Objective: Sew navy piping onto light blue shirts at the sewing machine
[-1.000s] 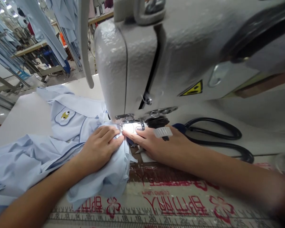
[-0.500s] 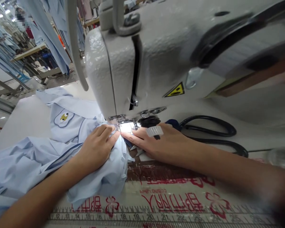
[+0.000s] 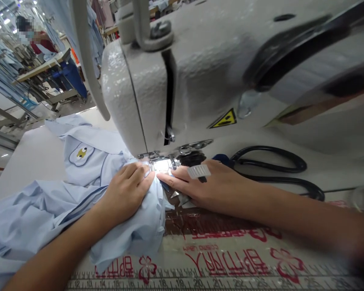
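A light blue garment (image 3: 133, 230) with a cartoon-eyed patch (image 3: 81, 154) lies bunched on the sewing table, its edge under the sewing machine's (image 3: 139, 101) lit presser foot (image 3: 173, 162). My left hand (image 3: 129, 192) presses on the cloth just left of the needle area, fingers bent and closed on a fold of it. Stretched out from the other side, my right hand (image 3: 212, 182) lies low, its fingertips touching the cloth edge by the foot. A white ribbed piece (image 3: 199, 171) shows over that hand. The needle tip is lost in the glare.
Black-handled scissors (image 3: 269, 159) lie behind my right forearm. A printed ruler (image 3: 182, 281) runs along the table's front edge. A warning triangle (image 3: 224, 119) marks the machine head. Farther back left, a person (image 3: 42, 42) is at another worktable (image 3: 44, 66), among hanging blue garments.
The view has shifted slightly, and the person at the back left shows more fully. Both hands stay by the presser foot, with the cloth almost unchanged.
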`<state>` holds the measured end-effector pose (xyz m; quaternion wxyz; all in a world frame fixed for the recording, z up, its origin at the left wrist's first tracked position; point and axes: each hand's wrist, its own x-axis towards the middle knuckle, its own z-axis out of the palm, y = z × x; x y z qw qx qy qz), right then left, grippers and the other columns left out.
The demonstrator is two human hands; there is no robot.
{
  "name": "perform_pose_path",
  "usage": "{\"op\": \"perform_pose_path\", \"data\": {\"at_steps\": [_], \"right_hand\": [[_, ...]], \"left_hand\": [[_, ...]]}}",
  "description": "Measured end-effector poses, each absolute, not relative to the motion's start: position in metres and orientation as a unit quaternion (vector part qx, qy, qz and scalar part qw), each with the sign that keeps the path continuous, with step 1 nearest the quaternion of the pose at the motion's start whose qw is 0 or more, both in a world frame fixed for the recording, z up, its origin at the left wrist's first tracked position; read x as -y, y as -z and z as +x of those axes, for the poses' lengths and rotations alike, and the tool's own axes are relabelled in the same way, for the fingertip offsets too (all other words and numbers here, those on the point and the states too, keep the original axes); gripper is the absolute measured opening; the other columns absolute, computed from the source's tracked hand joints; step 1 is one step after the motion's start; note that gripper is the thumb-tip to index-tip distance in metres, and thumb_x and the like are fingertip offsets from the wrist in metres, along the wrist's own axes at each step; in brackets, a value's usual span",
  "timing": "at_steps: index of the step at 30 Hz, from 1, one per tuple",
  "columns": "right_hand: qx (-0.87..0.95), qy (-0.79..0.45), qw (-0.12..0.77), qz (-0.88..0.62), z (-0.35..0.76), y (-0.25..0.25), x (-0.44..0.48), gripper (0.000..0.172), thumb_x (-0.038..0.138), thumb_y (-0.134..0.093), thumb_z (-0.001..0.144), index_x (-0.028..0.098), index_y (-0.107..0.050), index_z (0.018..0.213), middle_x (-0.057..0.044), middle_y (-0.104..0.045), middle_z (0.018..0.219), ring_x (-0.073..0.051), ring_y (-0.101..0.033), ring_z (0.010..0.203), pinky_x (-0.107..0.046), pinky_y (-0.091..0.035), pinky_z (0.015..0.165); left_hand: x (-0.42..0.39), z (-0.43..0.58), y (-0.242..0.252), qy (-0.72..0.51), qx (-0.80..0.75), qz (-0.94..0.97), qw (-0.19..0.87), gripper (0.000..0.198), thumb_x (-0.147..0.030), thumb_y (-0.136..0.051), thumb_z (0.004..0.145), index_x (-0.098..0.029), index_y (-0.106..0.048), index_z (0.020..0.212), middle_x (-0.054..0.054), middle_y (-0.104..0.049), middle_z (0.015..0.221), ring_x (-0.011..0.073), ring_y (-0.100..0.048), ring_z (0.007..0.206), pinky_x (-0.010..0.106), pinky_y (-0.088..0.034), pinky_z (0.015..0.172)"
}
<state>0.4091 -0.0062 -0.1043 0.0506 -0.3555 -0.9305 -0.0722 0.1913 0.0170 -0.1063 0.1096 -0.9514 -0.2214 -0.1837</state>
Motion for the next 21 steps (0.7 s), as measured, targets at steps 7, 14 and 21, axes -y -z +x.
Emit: {"op": "perform_pose_path", "data": {"at_steps": [7, 14, 21], "right_hand": [[0.917, 0.1, 0.028, -0.386, 0.411, 0.119, 0.003, 0.033, 0.021, -0.04, 0.088, 0.027, -0.057, 0.116, -0.002, -0.056, 0.066, -0.013, -0.044, 0.05, -0.03, -0.013, 0.046], [0.925, 0.059, 0.059, -0.369, 0.411, 0.112, 0.004, 0.029, 0.015, -0.049, 0.081, 0.024, -0.062, 0.105, 0.002, -0.056, 0.065, -0.009, -0.037, 0.046, -0.029, -0.014, 0.046], [0.918, 0.025, 0.022, -0.395, 0.407, 0.095, 0.004, 0.017, 0.011, -0.052, 0.077, 0.02, -0.066, 0.078, -0.001, -0.06, 0.071, -0.011, -0.047, 0.056, -0.029, -0.017, 0.048]], "left_hand": [[-0.018, 0.192, 0.107, 0.199, 0.223, -0.951, 0.078, 0.02, -0.01, -0.042, 0.089, -0.01, -0.057, 0.103, 0.01, -0.057, 0.098, 0.0196, -0.05, 0.092, 0.037, -0.047, 0.085], [-0.011, 0.192, 0.105, 0.197, 0.22, -0.954, 0.057, 0.021, -0.008, -0.041, 0.089, -0.009, -0.054, 0.106, 0.01, -0.058, 0.097, 0.0199, -0.051, 0.095, 0.037, -0.047, 0.086], [-0.014, 0.191, 0.107, 0.205, 0.215, -0.953, 0.061, 0.022, -0.009, -0.041, 0.089, -0.009, -0.054, 0.108, 0.011, -0.057, 0.099, 0.0201, -0.052, 0.096, 0.037, -0.047, 0.086]]}}
